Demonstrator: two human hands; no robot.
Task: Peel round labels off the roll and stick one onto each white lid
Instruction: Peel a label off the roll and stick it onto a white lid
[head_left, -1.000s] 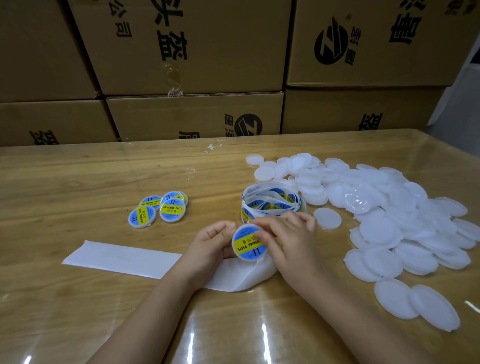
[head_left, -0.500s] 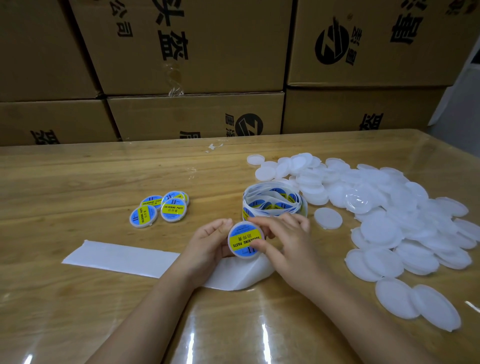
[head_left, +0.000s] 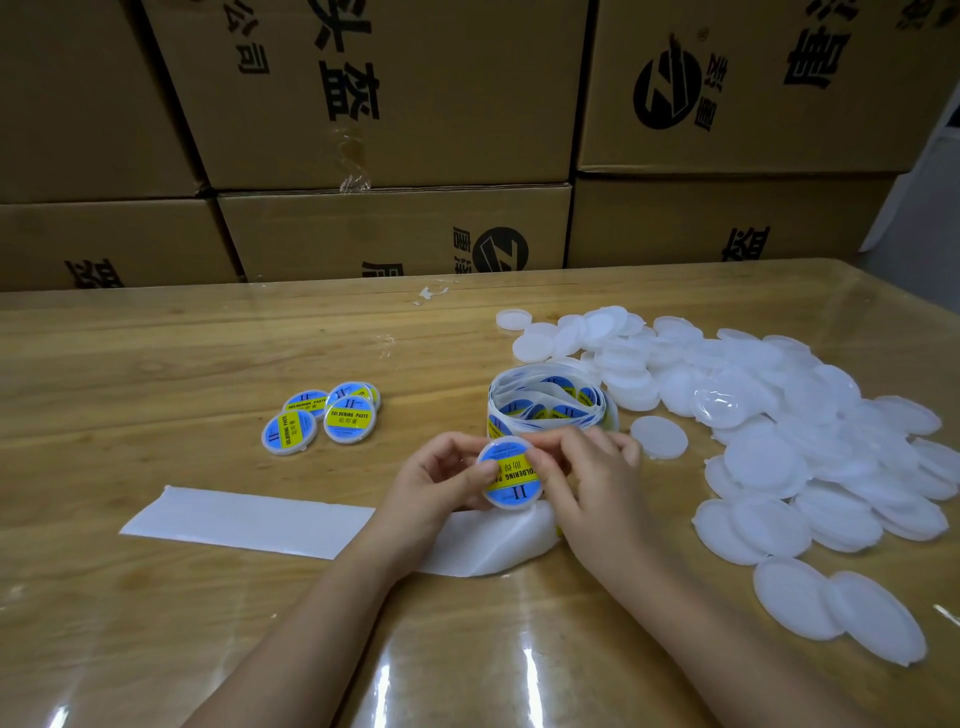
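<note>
Labelled lid (head_left: 511, 480) pinched by rim between left hand (head_left: 441, 483) and right hand (head_left: 592, 483), just before label roll (head_left: 550, 405). Finished lids (head_left: 324, 421) lie left, nearer left hand; bare lids (head_left: 779, 415) right.

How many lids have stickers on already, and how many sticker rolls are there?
Stickered lids grouped on the table: 4 showing
Stickered lid held by left hand and right hand: 1
Sticker roll: 1
Total: 6
</note>
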